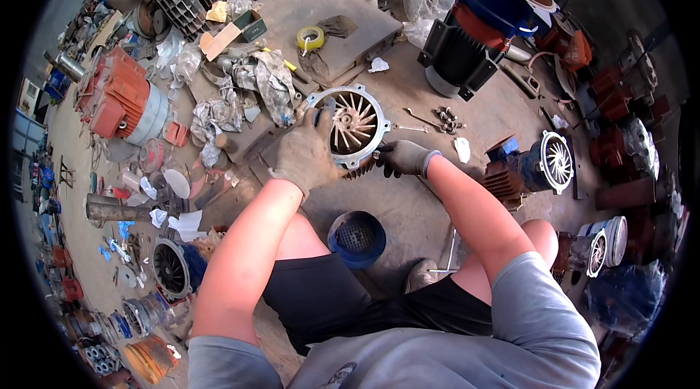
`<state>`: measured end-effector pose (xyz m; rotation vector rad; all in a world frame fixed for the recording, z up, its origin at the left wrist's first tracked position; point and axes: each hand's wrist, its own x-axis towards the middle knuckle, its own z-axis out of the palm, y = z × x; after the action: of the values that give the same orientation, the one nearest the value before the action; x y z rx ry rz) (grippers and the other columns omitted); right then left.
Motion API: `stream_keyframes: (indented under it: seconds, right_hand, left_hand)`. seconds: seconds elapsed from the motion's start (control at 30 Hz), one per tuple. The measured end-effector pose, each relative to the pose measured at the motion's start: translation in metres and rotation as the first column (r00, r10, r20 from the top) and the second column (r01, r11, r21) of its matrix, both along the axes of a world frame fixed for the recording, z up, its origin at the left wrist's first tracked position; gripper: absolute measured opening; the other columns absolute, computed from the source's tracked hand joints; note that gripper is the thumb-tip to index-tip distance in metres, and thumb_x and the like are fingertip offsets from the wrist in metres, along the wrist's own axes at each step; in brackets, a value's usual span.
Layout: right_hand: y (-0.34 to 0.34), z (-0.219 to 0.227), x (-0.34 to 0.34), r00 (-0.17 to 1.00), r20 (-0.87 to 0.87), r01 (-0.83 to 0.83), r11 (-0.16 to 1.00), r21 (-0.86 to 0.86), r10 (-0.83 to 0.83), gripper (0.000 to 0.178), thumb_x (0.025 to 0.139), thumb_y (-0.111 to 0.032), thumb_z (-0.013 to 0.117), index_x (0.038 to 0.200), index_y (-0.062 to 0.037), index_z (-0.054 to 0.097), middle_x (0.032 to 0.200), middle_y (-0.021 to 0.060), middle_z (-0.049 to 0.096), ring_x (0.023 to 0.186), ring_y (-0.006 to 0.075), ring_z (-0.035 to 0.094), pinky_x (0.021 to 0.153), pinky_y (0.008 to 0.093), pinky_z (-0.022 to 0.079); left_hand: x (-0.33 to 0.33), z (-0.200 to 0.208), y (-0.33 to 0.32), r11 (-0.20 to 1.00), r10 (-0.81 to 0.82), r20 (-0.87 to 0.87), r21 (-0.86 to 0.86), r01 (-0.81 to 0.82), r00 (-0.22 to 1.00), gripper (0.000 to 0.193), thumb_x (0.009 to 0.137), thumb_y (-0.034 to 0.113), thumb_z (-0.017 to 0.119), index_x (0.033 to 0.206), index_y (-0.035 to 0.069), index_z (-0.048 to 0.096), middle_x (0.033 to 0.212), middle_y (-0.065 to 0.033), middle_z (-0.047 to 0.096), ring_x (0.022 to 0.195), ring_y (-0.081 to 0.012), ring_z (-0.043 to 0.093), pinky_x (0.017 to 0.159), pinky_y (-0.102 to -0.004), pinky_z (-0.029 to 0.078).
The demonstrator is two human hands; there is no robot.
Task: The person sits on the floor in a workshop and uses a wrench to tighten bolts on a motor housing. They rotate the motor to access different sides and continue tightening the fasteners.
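Reference dial: centred on the fan [353, 122], 12 o'clock toward the top of the view.

Workpiece: the motor [351, 163] is located between the two gloved hands, forward of the knees. Its open end, with the fan and pale rim [380, 125], faces up toward the head. The long axis appears to run steeply down from that face; the lower body is largely hidden, so the exact tilt cannot be determined.

Left hand [305, 154]: positioned at 8 o'clock, against the housing. Fingers grasp the motor, bent over the rim.

Right hand [405, 158]: positioned at 4 o'clock, just beside the lower flank. Fingers are curled; whether they grip anything cannot be determined. From these fingers, the fan lies toward 10 o'clock. The left hand is the nearer, being in contact with the rim.

Surroundings: wrench [410, 127] and loose bolts [450, 121] at 3 o'clock; blue cover [357, 237] at 6 o'clock; grey rag [271, 88] at 10 o'clock; yellow tape roll [310, 38] at 11 o'clock.
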<state>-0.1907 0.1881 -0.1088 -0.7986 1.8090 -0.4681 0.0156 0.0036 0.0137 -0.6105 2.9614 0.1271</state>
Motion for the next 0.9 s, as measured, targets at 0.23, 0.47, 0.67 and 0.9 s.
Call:
stream_keyframes:
  seconds: [0.23, 0.47, 0.67, 0.9]
  right_hand:
    - [0.014, -0.062, 0.021, 0.854, -0.52, -0.157, 0.945, -0.287, -0.016, 0.025, 0.107, -0.025, 0.066, 0.112, -0.0096, 0.085, 0.088, 0.0117, 0.08, 0.079, 0.0258, 0.078, 0.076, 0.0397, 0.063]
    - [-0.002, -0.06, 0.093, 0.647, -0.075, 0.711, 0.636, -0.3, -0.759, 0.034, 0.109, -0.031, 0.064, 0.116, -0.0056, 0.084, 0.105, 0.0242, 0.082, 0.109, 0.0442, 0.077, 0.096, 0.0515, 0.058]
    - [0.007, -0.03, 0.087, 0.79, -0.032, 0.59, 0.772, -0.236, -0.613, 0.04, 0.109, -0.037, 0.065, 0.121, -0.0024, 0.081, 0.101, 0.023, 0.083, 0.102, 0.0349, 0.081, 0.093, 0.0484, 0.06]
    - [0.01, 0.005, 0.014, 0.984, -0.08, 0.154, 0.985, -0.076, -0.16, 0.046, 0.11, -0.047, 0.065, 0.112, -0.0046, 0.083, 0.084, 0.0108, 0.078, 0.076, 0.0228, 0.073, 0.078, 0.0403, 0.059]
  left_hand:
    - [-0.004, 0.002, 0.002, 1.0, 0.021, 0.024, -0.014, -0.021, 0.999, 0.139, 0.077, 0.068, 0.091, 0.169, -0.011, 0.023, 0.161, -0.0356, 0.048, 0.141, -0.0416, 0.066, 0.111, -0.043, 0.061]
    - [0.0, 0.002, 0.005, 0.999, 0.041, 0.025, -0.025, -0.041, 0.999, 0.139, 0.078, 0.069, 0.091, 0.169, -0.012, 0.023, 0.16, -0.0349, 0.049, 0.139, -0.0407, 0.067, 0.11, -0.0421, 0.061]
    - [0.006, -0.019, -0.011, 0.998, -0.039, -0.04, -0.053, 0.037, 0.998, 0.135, 0.077, 0.069, 0.091, 0.166, -0.009, 0.027, 0.159, -0.0335, 0.051, 0.138, -0.0418, 0.067, 0.109, -0.0441, 0.062]
    - [0.007, -0.018, -0.009, 0.999, -0.045, -0.151, -0.003, 0.045, 0.987, 0.135, 0.074, 0.071, 0.092, 0.166, -0.007, 0.029, 0.158, -0.0357, 0.05, 0.127, -0.0455, 0.073, 0.104, -0.049, 0.064]
